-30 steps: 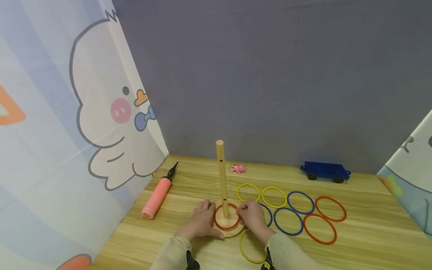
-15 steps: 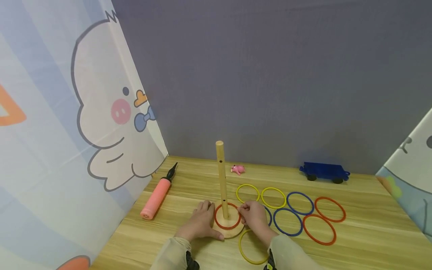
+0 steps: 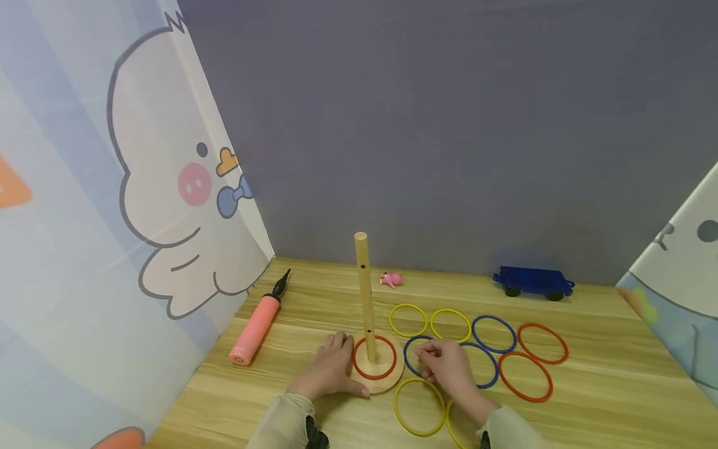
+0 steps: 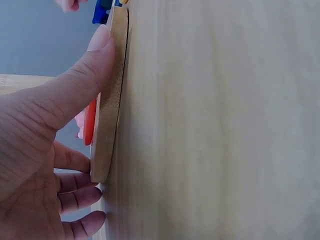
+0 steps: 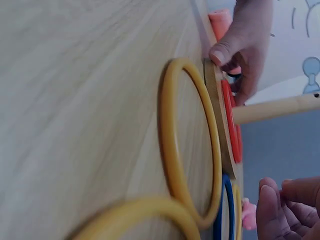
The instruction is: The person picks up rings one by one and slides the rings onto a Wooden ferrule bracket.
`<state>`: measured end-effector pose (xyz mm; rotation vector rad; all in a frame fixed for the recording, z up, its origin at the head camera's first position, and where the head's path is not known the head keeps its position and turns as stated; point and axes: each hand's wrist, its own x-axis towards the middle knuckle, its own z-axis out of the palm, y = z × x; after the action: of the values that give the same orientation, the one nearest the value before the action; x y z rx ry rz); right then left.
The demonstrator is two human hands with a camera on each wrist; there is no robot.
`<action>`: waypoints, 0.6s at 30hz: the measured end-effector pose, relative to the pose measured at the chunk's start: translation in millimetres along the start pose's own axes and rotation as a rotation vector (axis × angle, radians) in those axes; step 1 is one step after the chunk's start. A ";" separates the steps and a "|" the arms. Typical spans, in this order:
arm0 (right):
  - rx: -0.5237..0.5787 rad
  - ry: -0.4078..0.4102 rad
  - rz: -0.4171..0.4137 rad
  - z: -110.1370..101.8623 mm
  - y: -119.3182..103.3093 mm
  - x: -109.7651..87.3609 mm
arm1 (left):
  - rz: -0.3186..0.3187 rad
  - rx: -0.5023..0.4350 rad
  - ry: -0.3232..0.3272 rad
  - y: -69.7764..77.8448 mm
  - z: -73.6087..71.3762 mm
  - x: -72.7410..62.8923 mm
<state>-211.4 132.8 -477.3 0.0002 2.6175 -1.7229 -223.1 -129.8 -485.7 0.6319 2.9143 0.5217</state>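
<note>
Tabletop (image 3: 322,299) beneath, left hand (image 3: 331,368) grips base (image 3: 384,364), right hand (image 3: 450,366) hovers curled.

This looks like a small play corner, though whether in a home or elsewhere cannot be told: a wood-grain surface (image 3: 224,399), a plain grey backdrop (image 3: 426,137), side sheets (image 3: 50,280) printed with cartoon creatures (image 3: 159,125) (one wears a blue bow tie (image 3: 227,202)), plus a wooden peg stand (image 3: 366,299) and a blue toy wagon (image 3: 534,281).
</note>
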 end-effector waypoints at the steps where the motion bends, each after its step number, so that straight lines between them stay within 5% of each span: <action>1: 0.009 0.000 0.014 -3.5 1.0 -1.0 | 0.000 0.001 0.000 0.1 -0.5 0.0; 8: -0.002 0.009 0.076 -25.9 2.9 -10.6 | -0.002 0.010 -0.002 1.3 -2.4 1.5; 18: -0.173 0.008 0.036 -65.1 16.4 -36.7 | -0.010 0.032 -0.001 0.5 -0.7 2.5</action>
<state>-175.0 199.2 -466.4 0.0529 2.7450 -1.4839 -225.3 -128.6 -484.9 0.6210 2.9288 0.4737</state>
